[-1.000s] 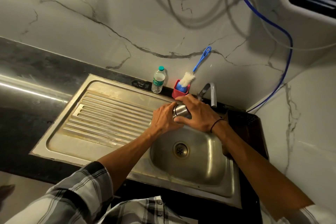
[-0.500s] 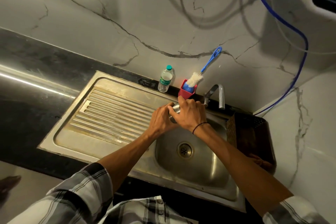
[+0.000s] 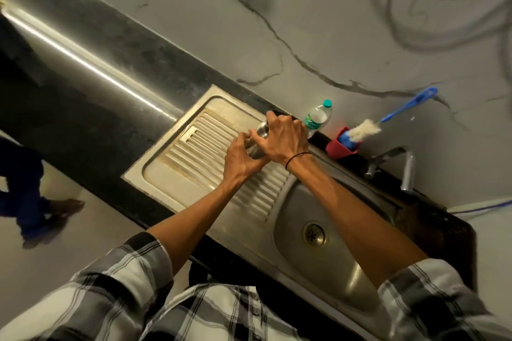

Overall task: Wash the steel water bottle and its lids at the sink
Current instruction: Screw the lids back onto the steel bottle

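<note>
The steel water bottle is held above the ribbed drainboard of the steel sink, mostly hidden by both hands. My left hand grips its lower part from the near side. My right hand wraps over its upper part with fingers curled around it. Only a shiny patch of steel shows between the fingers. No separate lid is visible.
The sink basin with its drain lies to the right, the tap behind it. A plastic water bottle, a red holder with a blue-handled bottle brush stand at the wall. Black countertop extends left.
Both hands have carried the steel bottle left, from over the basin near the tap to above the drainboard. The view has tilted and swung left.
</note>
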